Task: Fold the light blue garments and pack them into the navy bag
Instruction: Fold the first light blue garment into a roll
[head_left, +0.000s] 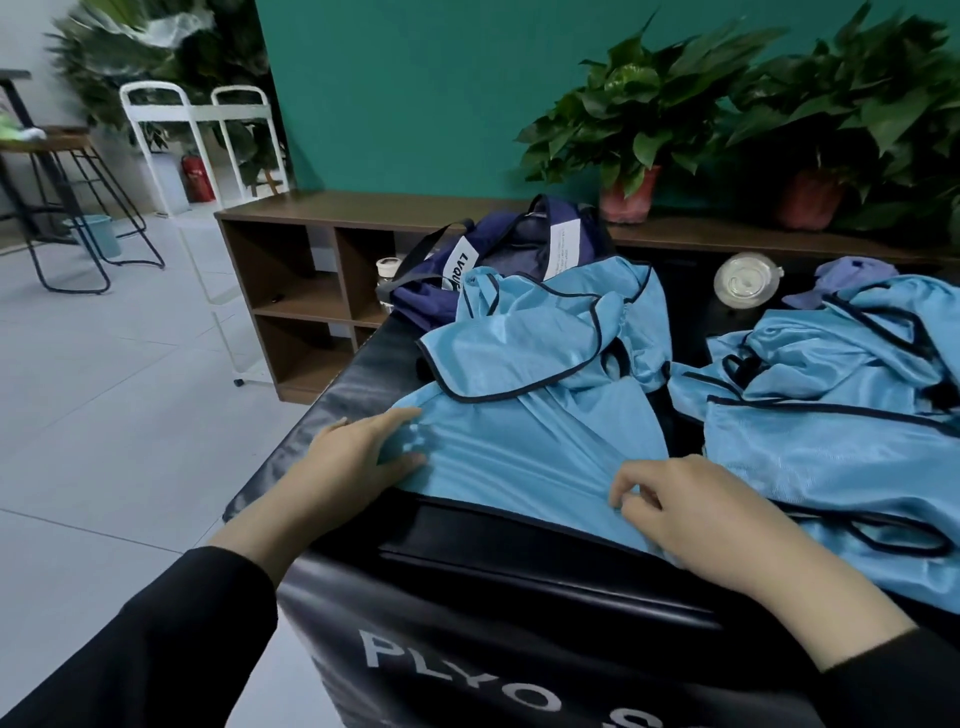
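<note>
Head view: the left hand (358, 452) pinches the light blue garment (524, 441). The right hand (691, 514) pinches it too. The navy bag (498, 260) sits past both.

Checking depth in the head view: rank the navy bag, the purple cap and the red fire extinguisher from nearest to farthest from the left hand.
From the left hand:
1. navy bag, just beyond, on the black surface.
2. purple cap, far right.
3. red fire extinguisher, back left on the floor.
</note>
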